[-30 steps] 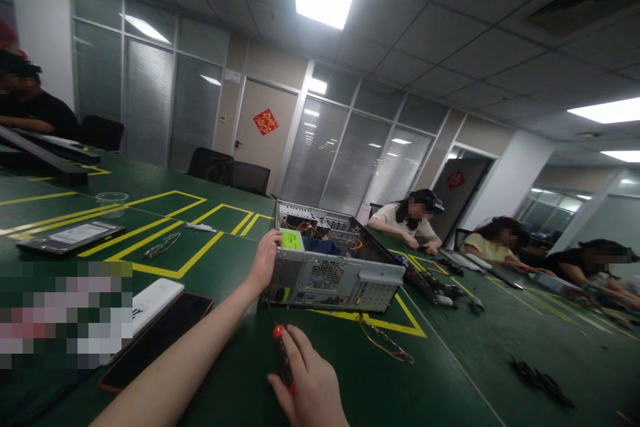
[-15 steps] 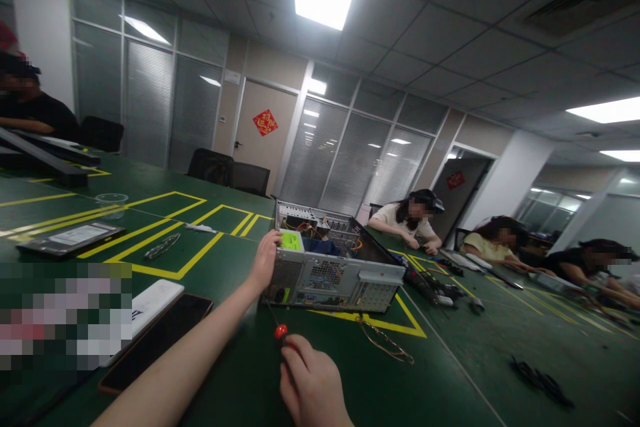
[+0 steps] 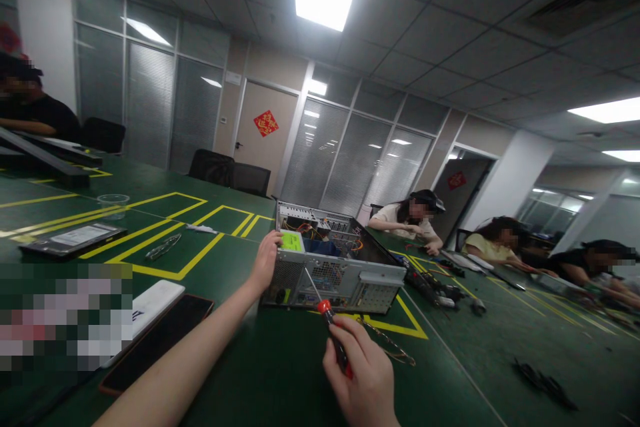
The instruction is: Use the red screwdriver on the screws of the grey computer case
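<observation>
An open desktop computer case (image 3: pixel 335 267) lies on its side on the green table (image 3: pixel 280 373), wires showing inside. My left hand (image 3: pixel 265 261) grips the case's near left corner by the green-labelled power supply. My right hand (image 3: pixel 363 373) is closed round a red-and-black screwdriver (image 3: pixel 333 330). The screwdriver's thin shaft points up and away at the case's rear panel, the tip close to it; contact cannot be judged.
A black phone (image 3: pixel 155 340) and a white box (image 3: pixel 147 303) lie at my left. Loose wires (image 3: pixel 390 343) lie right of my hand, black parts (image 3: pixel 543 380) farther right. Three seated people (image 3: pixel 415 217) work at the far right, another person (image 3: pixel 30 110) at far left.
My right hand has moved right and lifted the screwdriver, swinging its shaft toward the case's rear panel. My left hand has stayed on the case corner.
</observation>
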`<state>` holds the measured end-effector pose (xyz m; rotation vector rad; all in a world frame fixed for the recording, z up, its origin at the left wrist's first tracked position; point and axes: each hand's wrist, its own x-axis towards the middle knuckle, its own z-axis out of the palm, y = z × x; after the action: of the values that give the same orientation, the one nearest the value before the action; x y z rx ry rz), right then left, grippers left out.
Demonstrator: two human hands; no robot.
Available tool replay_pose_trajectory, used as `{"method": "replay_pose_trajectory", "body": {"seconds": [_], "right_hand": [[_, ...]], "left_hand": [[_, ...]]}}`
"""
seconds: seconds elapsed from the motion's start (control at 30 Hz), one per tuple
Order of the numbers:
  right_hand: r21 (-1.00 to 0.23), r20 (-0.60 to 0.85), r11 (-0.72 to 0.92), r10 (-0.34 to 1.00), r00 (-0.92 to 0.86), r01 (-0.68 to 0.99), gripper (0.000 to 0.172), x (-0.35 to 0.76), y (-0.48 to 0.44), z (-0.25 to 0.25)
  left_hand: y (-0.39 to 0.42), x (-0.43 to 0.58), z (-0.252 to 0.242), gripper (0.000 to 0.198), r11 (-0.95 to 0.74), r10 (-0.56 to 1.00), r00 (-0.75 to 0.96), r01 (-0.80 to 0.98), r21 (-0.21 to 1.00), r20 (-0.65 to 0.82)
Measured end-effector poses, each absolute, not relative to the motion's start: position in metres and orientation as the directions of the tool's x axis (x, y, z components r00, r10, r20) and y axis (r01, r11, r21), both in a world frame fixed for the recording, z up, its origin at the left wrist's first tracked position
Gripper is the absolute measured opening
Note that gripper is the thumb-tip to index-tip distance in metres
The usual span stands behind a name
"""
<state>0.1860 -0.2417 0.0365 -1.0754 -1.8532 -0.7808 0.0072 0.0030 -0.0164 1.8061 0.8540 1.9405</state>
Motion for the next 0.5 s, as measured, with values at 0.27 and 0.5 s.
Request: {"method": "replay_pose_trajectory", "body": {"seconds": [0.27,0.5], "right_hand": [[0.1,0.876,0.417,0.393,-0.278,0.903,0.017,0.1867,-0.2356,0.0343],[0.091,0.882,0.436,0.382,-0.276,0.895,0.016,0.1883,-0.2346,0.0354]], "left_hand": [[0.004,0.0062,-0.0181,0.045,-0.759,0.625,-0.123,0.135,0.637,0.771],[0.0027,0.0073,-0.0172,0.048,-0.754,0.629,-0.136,0.133,0.643,0.766]]}}
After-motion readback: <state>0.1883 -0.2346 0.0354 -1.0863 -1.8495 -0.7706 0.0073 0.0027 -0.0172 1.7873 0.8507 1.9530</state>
